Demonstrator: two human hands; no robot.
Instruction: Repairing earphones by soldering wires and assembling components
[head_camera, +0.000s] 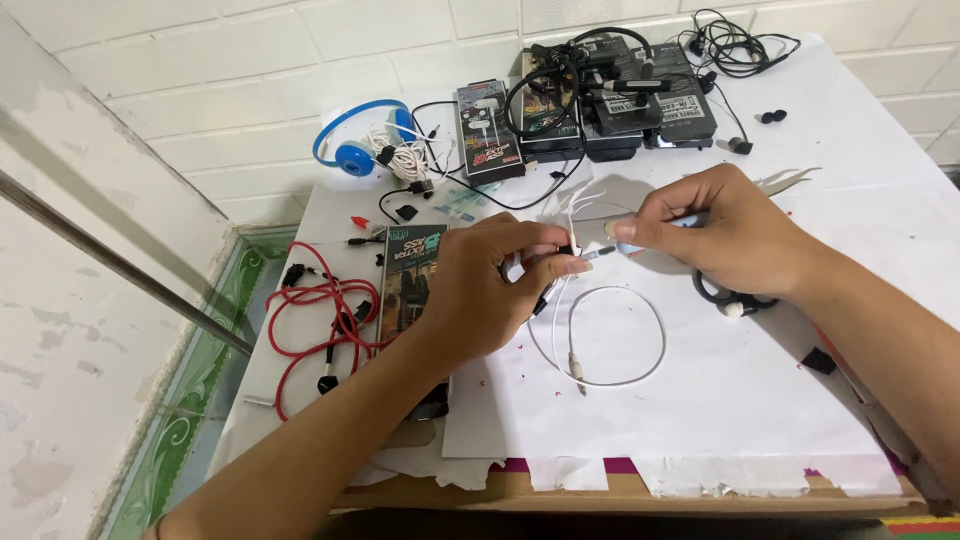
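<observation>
Hands pinch: left hand (480, 290) grips a thin white cable (615, 340), right hand (720, 235) its slim plug (598, 256).

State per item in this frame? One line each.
left hand: pinching small black part
right hand: pinching a plug tip
white cable: loose loop on the paper, one end held
red cable: tangled, untouched
blue headphones: lying by the wall
boxed earphones: lying flat

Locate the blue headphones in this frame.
In the head view, the blue headphones lie at the table's far left, against the tiled wall, beside a bundle of white cable and left of the boxed earphone packages.
</observation>
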